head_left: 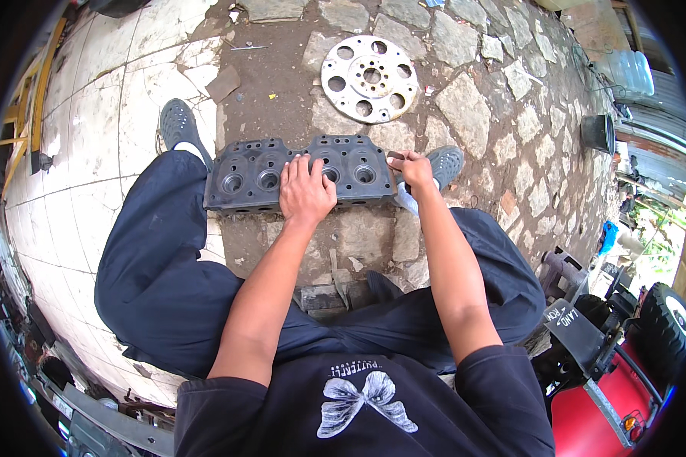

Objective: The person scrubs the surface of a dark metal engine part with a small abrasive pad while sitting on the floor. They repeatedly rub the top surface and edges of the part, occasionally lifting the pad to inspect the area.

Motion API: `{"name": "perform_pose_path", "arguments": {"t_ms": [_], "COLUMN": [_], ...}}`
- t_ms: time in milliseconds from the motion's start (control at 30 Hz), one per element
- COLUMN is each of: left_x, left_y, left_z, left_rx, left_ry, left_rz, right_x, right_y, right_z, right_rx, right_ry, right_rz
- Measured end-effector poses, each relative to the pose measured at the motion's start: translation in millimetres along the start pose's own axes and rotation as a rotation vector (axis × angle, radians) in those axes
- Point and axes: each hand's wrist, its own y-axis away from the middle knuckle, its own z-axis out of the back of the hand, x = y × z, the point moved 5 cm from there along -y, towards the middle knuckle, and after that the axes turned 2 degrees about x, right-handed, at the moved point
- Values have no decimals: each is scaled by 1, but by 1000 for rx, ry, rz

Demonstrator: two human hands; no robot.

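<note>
A dark metal cylinder head (240, 199) lies crosswise on the ground between my feet, its round valve seats and bolt holes facing up. My left hand (307, 189) rests on the middle of its top face, fingers laid flat and slightly apart, covering part of the surface. At the right end of the cylinder head, my right hand (415, 169) is closed in a pinch, thumb and forefinger against the edge. Whatever those fingers grip is too small to make out. Beyond the block lies a pale round flywheel plate (370, 79) with large holes around a ring of smaller ones.
Stone paving (465, 107) with dirt joints stretches ahead and right; white tiles (91, 126) cover the left. My shoes (181, 126) flank the cylinder head. A black bucket (598, 134) stands far right. A red vehicle part (587, 419) and a black tyre (665, 327) sit near right.
</note>
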Motion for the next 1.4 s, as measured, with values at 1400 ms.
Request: {"name": "perform_pose_path", "arguments": {"t_ms": [1400], "left_x": [6], "left_y": [1], "left_z": [3], "left_rx": [-13], "left_ry": [16], "left_rz": [8], "right_x": [5], "right_y": [56], "right_z": [-12], "right_rx": [-36], "right_ry": [-115], "right_rz": [-8]}}
